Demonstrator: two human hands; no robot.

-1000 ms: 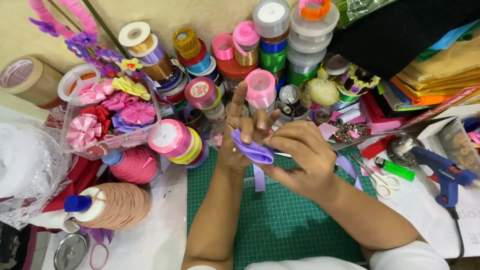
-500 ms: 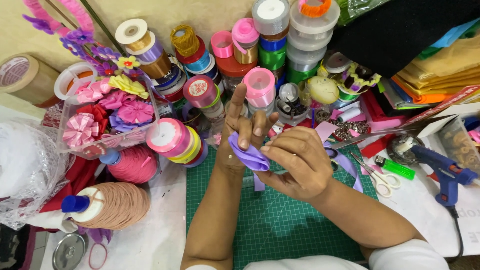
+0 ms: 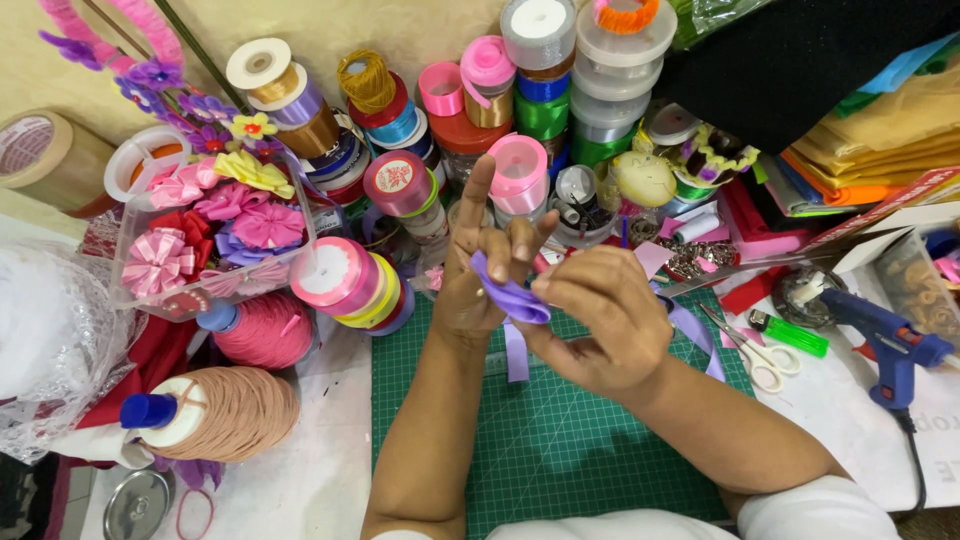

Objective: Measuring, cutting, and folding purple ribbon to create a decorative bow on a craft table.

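Green cutting mat (image 3: 560, 440) sits hemmed by ribbon spools (image 3: 350, 280) (tight up top). Both hands, left hand (image 3: 480, 270) and right hand (image 3: 600, 320), pinch a folded purple ribbon (image 3: 510, 295) running diagonally, tail hanging down.

ribbon spools (image 3: 400, 185) crowd the back; a glue gun (image 3: 885, 335) and scissors (image 3: 755, 352) lie right, a box of bows (image 3: 205, 235) (clear plastic) left.

A craft workshop: stacked satin ribbon spools (image 3: 400, 150) at twelve o'clock, green gridded cutting mat (image 3: 560, 440) centrally, blue glue gun (image 3: 885, 335) at three o'clock.
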